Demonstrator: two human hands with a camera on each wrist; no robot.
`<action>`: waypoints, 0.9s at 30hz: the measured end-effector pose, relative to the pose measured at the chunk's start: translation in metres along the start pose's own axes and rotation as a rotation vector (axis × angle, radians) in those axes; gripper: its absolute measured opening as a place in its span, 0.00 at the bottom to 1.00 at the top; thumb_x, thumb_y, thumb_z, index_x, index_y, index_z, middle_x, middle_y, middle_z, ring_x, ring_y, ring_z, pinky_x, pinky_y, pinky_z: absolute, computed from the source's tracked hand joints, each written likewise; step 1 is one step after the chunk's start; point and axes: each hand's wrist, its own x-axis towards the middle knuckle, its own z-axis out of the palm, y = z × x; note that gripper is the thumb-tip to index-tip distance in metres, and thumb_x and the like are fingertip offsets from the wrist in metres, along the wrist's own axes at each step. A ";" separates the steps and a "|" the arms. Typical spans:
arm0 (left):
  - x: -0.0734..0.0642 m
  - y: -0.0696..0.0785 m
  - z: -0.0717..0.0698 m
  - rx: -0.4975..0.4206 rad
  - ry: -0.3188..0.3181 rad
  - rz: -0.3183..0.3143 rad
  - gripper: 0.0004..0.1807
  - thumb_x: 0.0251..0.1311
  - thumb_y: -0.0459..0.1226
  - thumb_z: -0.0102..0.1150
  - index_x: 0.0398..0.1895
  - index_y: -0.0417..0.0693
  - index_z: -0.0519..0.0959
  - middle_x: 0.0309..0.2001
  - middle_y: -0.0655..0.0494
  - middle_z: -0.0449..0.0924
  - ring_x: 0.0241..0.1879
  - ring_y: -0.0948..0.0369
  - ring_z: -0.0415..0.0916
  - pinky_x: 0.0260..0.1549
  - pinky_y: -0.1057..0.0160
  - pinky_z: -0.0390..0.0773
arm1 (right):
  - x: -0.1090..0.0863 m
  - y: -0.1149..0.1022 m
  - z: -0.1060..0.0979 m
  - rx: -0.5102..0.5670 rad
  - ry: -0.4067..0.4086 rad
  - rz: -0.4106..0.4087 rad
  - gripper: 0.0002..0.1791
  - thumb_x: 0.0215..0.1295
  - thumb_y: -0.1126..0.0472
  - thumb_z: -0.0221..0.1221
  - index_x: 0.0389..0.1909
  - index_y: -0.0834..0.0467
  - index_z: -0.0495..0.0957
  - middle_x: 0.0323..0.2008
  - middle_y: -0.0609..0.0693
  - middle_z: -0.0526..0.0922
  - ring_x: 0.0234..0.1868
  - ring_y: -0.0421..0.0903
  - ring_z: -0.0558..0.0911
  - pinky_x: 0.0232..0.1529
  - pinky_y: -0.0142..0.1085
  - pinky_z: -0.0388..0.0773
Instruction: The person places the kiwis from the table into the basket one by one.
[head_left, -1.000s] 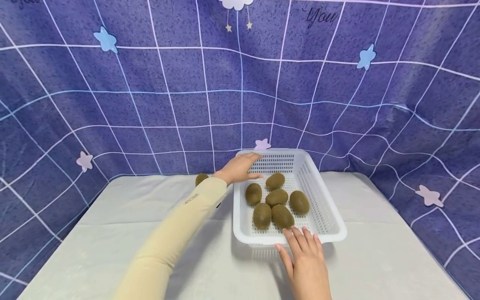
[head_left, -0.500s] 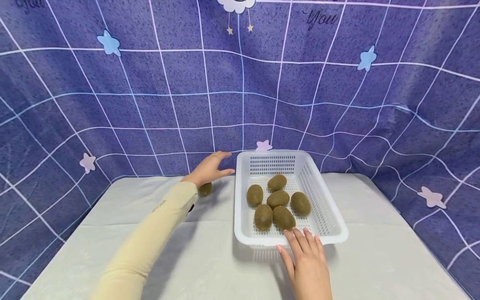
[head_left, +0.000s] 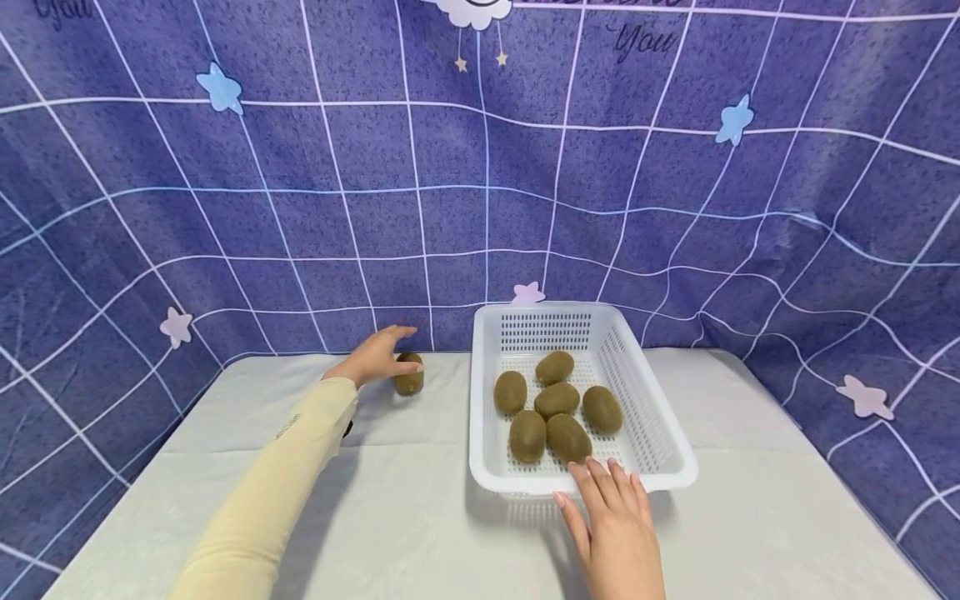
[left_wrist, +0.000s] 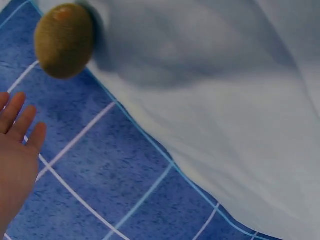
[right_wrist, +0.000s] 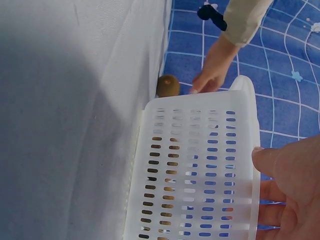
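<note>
My left hand [head_left: 375,357] is beside a brown kiwi [head_left: 408,375] on the cloth, thumb and fingers spread around its far and near sides. In the left wrist view the kiwi [left_wrist: 65,41] appears above the spread fingers [left_wrist: 22,122], with a gap between them. My right hand [head_left: 611,529] holds the near rim of a white plastic basket [head_left: 517,481], fingers over the rim and thumb outside. The right wrist view has the thumb [right_wrist: 270,159] against the basket rim [right_wrist: 254,130]. Several kiwis [head_left: 557,400] lie on the basket's floor.
A pale cloth [head_left: 405,517] covers the table. Behind it hangs a purple-blue curtain [head_left: 375,217] with a grid of lines and stars, close to the basket's far edge. The basket's slotted side wall [right_wrist: 192,150] stands between my hands in the right wrist view.
My left hand has moved from over the basket's left edge leftward to the lone kiwi, uncovering more of it. My right hand and the kiwis in the basket have stayed put.
</note>
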 end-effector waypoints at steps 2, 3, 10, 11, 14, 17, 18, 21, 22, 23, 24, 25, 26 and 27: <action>-0.001 -0.004 0.002 0.004 -0.017 -0.004 0.45 0.53 0.45 0.70 0.68 0.31 0.61 0.67 0.32 0.60 0.67 0.39 0.57 0.66 0.43 0.56 | 0.000 0.000 0.000 -0.001 -0.002 0.005 0.22 0.58 0.52 0.65 0.51 0.59 0.80 0.52 0.58 0.81 0.59 0.62 0.73 0.62 0.57 0.59; -0.002 -0.005 0.003 0.006 -0.029 -0.011 0.46 0.52 0.46 0.70 0.68 0.30 0.61 0.67 0.31 0.60 0.67 0.38 0.57 0.66 0.43 0.56 | 0.000 0.000 0.000 0.000 -0.001 0.005 0.22 0.58 0.52 0.64 0.51 0.59 0.80 0.52 0.58 0.81 0.59 0.62 0.73 0.62 0.57 0.59; -0.002 -0.017 0.018 0.047 -0.104 -0.036 0.50 0.50 0.48 0.71 0.68 0.28 0.58 0.65 0.29 0.62 0.63 0.40 0.63 0.64 0.45 0.62 | -0.001 0.000 -0.001 -0.004 0.003 -0.009 0.22 0.61 0.50 0.63 0.52 0.58 0.80 0.53 0.58 0.80 0.59 0.62 0.73 0.62 0.57 0.59; -0.003 -0.018 0.020 0.053 -0.108 -0.041 0.50 0.50 0.48 0.71 0.68 0.27 0.58 0.64 0.29 0.63 0.62 0.40 0.64 0.63 0.45 0.63 | -0.001 0.000 -0.001 -0.005 0.000 -0.008 0.22 0.61 0.50 0.63 0.52 0.58 0.80 0.53 0.58 0.80 0.59 0.62 0.73 0.62 0.57 0.59; -0.005 -0.016 0.021 0.062 -0.110 -0.066 0.50 0.50 0.46 0.72 0.68 0.27 0.58 0.62 0.29 0.65 0.59 0.41 0.67 0.61 0.45 0.66 | 0.000 -0.001 -0.002 -0.004 -0.013 0.003 0.22 0.59 0.51 0.64 0.52 0.58 0.80 0.53 0.58 0.80 0.59 0.62 0.73 0.62 0.57 0.59; -0.007 -0.012 0.020 0.071 -0.114 -0.092 0.49 0.50 0.44 0.72 0.68 0.27 0.57 0.62 0.29 0.65 0.59 0.41 0.67 0.60 0.45 0.66 | 0.001 -0.001 -0.002 -0.001 -0.017 0.010 0.22 0.58 0.52 0.65 0.51 0.59 0.80 0.53 0.58 0.80 0.59 0.63 0.73 0.62 0.57 0.59; -0.008 -0.011 0.020 0.073 -0.116 -0.102 0.49 0.51 0.43 0.72 0.69 0.28 0.57 0.63 0.29 0.65 0.59 0.41 0.67 0.60 0.45 0.66 | 0.001 -0.001 -0.002 -0.001 -0.016 0.010 0.22 0.58 0.52 0.65 0.51 0.59 0.80 0.53 0.58 0.80 0.59 0.63 0.73 0.62 0.57 0.59; -0.008 -0.010 0.020 0.081 -0.121 -0.126 0.48 0.52 0.42 0.71 0.69 0.29 0.57 0.63 0.30 0.64 0.58 0.41 0.67 0.59 0.45 0.67 | 0.000 -0.001 -0.002 -0.002 -0.008 0.003 0.22 0.60 0.50 0.63 0.51 0.59 0.80 0.53 0.58 0.80 0.59 0.63 0.73 0.62 0.57 0.59; -0.008 -0.009 0.021 0.084 -0.123 -0.131 0.47 0.52 0.42 0.71 0.69 0.29 0.56 0.63 0.30 0.64 0.58 0.41 0.67 0.59 0.45 0.67 | 0.000 -0.001 -0.002 -0.002 -0.006 0.000 0.22 0.60 0.50 0.63 0.51 0.59 0.80 0.53 0.58 0.80 0.59 0.63 0.73 0.62 0.57 0.60; -0.008 -0.009 0.021 0.088 -0.124 -0.136 0.47 0.53 0.42 0.71 0.69 0.29 0.56 0.63 0.29 0.64 0.58 0.40 0.67 0.58 0.44 0.68 | 0.000 -0.001 -0.002 -0.002 -0.004 -0.004 0.22 0.61 0.50 0.62 0.52 0.58 0.80 0.53 0.58 0.80 0.59 0.63 0.73 0.62 0.57 0.60; -0.007 -0.009 0.022 0.091 -0.124 -0.140 0.47 0.53 0.42 0.71 0.69 0.29 0.56 0.63 0.29 0.64 0.58 0.40 0.67 0.58 0.44 0.68 | 0.000 0.000 -0.002 -0.003 -0.003 -0.007 0.22 0.61 0.49 0.62 0.52 0.58 0.80 0.53 0.58 0.80 0.59 0.63 0.73 0.62 0.57 0.59; -0.007 -0.009 0.022 0.094 -0.123 -0.142 0.47 0.53 0.42 0.71 0.69 0.29 0.56 0.63 0.29 0.64 0.58 0.40 0.67 0.58 0.44 0.68 | 0.000 0.000 -0.002 -0.002 -0.003 -0.010 0.22 0.62 0.50 0.62 0.52 0.58 0.80 0.53 0.58 0.80 0.59 0.63 0.73 0.62 0.57 0.59; -0.007 -0.010 0.023 0.097 -0.121 -0.145 0.47 0.53 0.42 0.71 0.69 0.29 0.56 0.63 0.29 0.63 0.59 0.40 0.67 0.58 0.44 0.68 | 0.000 0.000 -0.002 -0.003 -0.003 -0.013 0.22 0.62 0.50 0.62 0.52 0.58 0.80 0.53 0.58 0.80 0.59 0.63 0.73 0.62 0.57 0.59; -0.007 -0.010 0.023 0.104 -0.119 -0.148 0.48 0.52 0.42 0.71 0.69 0.29 0.56 0.64 0.29 0.63 0.59 0.39 0.66 0.58 0.43 0.67 | 0.000 0.000 -0.001 -0.002 -0.005 -0.013 0.22 0.62 0.50 0.62 0.52 0.58 0.80 0.53 0.57 0.80 0.59 0.63 0.73 0.62 0.57 0.59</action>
